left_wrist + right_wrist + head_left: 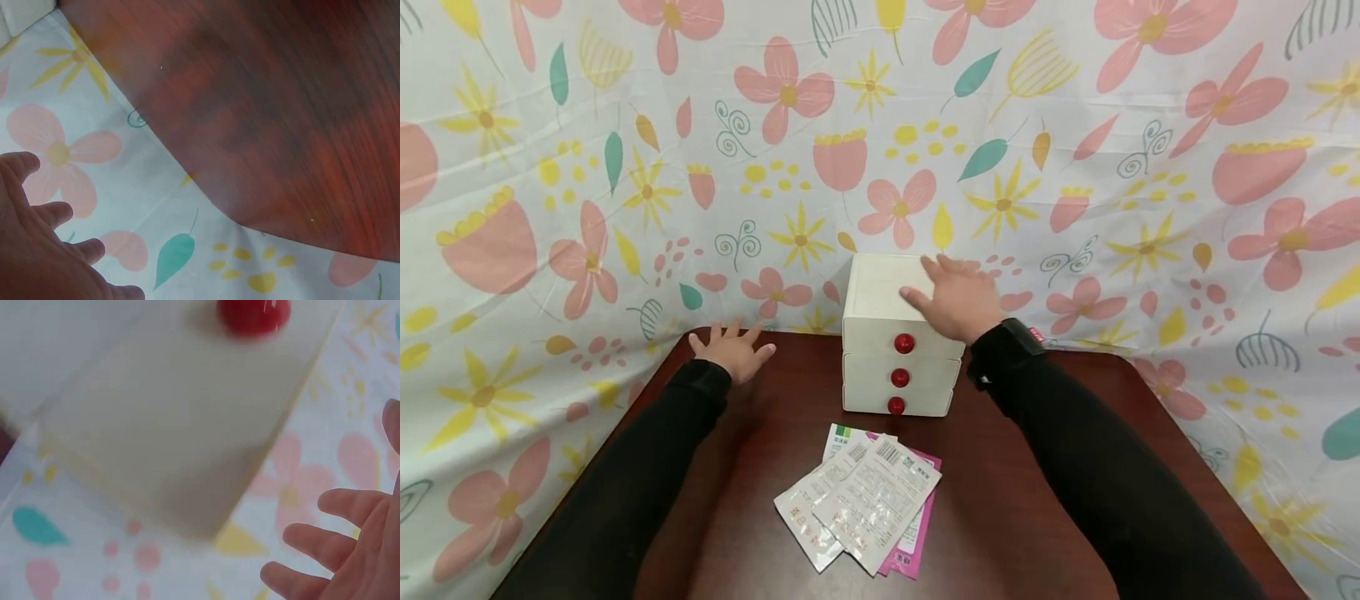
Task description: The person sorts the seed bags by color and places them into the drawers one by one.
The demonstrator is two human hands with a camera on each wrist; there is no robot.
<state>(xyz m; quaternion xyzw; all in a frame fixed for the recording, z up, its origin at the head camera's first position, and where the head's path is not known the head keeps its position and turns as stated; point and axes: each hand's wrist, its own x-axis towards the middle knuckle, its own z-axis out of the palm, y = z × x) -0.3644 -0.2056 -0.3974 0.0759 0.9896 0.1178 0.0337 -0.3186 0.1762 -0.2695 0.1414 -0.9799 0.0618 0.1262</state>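
Observation:
A small white box of drawers (883, 287) stands at the back of the table, with a column of red knobs (904, 342) down its front. Over its top right edge is my right hand (958, 296), fingers spread and nothing in its grasp. The right wrist view shows the top drawer's front (162, 419) close up, its red knob (253, 315) above, and the extended fingers (319, 544) to the right. My left hand (733, 354), also with spread fingers and holding nothing, hovers by the table's back left corner.
In front of the drawers lies a fanned pile of flat packets (880, 500), silvery-white ones on top and pink-edged ones beneath. The dark reddish wooden table (1007, 500) has rounded back corners. A flower-patterned cloth (700, 167) hangs close behind it and along both sides.

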